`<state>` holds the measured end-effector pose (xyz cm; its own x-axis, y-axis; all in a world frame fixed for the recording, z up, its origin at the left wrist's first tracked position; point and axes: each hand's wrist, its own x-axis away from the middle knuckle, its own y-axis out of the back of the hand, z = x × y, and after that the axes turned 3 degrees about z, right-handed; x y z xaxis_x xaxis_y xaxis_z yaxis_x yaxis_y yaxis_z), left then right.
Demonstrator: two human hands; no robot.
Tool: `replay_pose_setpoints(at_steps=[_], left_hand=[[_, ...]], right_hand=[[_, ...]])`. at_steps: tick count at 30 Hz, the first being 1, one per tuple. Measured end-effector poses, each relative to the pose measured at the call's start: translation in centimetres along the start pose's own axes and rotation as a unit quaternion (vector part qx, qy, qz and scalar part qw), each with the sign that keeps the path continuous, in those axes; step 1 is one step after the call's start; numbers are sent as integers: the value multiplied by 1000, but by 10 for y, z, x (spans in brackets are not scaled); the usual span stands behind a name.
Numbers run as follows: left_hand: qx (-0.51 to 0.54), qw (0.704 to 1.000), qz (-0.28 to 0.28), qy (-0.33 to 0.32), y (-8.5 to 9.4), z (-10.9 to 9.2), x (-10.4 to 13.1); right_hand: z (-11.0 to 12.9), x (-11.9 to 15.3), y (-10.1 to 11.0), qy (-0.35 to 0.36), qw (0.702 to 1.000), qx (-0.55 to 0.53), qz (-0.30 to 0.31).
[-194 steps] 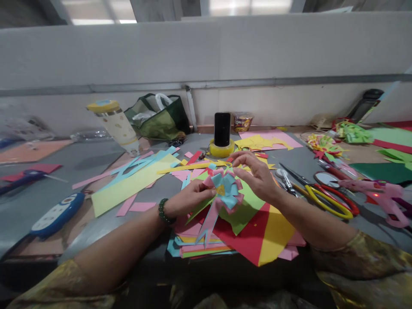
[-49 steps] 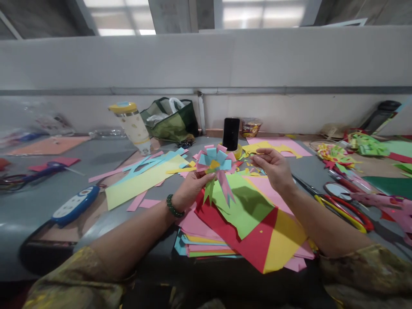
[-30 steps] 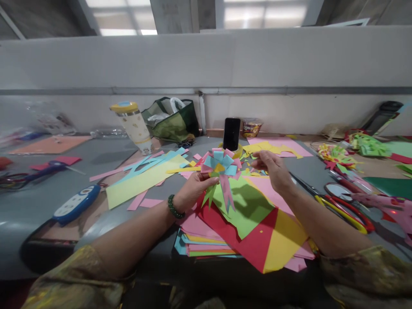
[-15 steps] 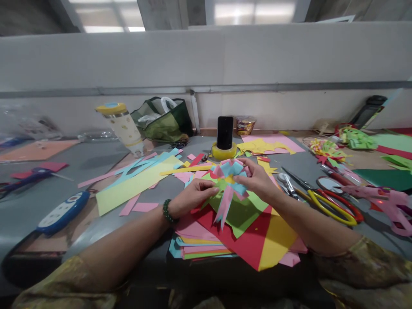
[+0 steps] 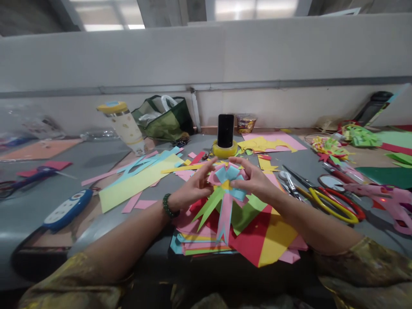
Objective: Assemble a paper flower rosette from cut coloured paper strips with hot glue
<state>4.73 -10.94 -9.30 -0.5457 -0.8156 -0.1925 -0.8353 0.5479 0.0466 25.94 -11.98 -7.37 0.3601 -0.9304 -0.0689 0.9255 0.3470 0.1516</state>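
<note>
A paper bow [image 5: 226, 184] of pink and light blue loops has a yellow centre, a forked pink-and-blue tail and green strips hanging at its left. My right hand [image 5: 249, 178] grips the bow's right side between thumb and fingers. At the left edge of the loops is my left hand [image 5: 195, 184], its fingers curved and apart; whether it touches the paper is hard to tell. Beneath the bow lie a green sheet [image 5: 249, 214], a red sheet [image 5: 252, 240] and a yellow sheet [image 5: 278, 240] on a stack of coloured paper.
A phone [image 5: 225, 131] stands in a yellow tape roll [image 5: 224, 149]. Scissors [image 5: 333, 205] and a pink glue gun [image 5: 383, 199] lie at right. A tumbler [image 5: 125, 128], green bag [image 5: 165, 118], paper strips [image 5: 138, 182] and blue-and-white object [image 5: 68, 210] are at left.
Green strips now show hanging beside the pink tail. My left hand has risen to the bow's upper left, its fingers more spread. My right hand still holds the bow, its forefinger lifted to the top.
</note>
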Motion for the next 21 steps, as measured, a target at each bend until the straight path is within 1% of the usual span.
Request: replay_pose_setpoints(at_steps=[1,2,3,4,5,6,7,9,12,15,18,19,21], left_hand=[[-4,999,39,15,-3,0,1],[-7,997,66,32,-5,1,2],[-10,996,82,47,-7,1,2],[-8,995,77,58,-8,1,2],[-2,996,57,66,-7,0,3],[6,997,25,68,-6,-1,2],[17,998,-18,65,-3,-3,2],[44,991,-118,50,4,-7,-2],[90,964,-249,21,22,-11,-12],[129,925,-356,9,45,-15,-23],[146,887,-438,1,68,-23,-25],[146,878,-455,-1,76,-28,-24],[140,873,-468,2,89,-37,-19]], right_hand=[[-1,1,-1,2,1000,3,4],[-1,1,-1,6,1000,6,4],[-2,1,-1,12,1000,8,-2],[-3,0,1,17,1000,11,-11],[-4,-2,3,21,999,13,-25],[-5,-4,5,24,999,13,-44],[-6,-7,9,26,998,7,-65],[-9,-14,16,28,993,-18,-114],[-13,-25,27,31,982,-57,-180],[-18,-32,36,34,975,-57,-212],[-20,-34,42,39,972,-52,-225],[-20,-34,43,40,972,-52,-226],[-19,-33,43,44,971,-50,-228]])
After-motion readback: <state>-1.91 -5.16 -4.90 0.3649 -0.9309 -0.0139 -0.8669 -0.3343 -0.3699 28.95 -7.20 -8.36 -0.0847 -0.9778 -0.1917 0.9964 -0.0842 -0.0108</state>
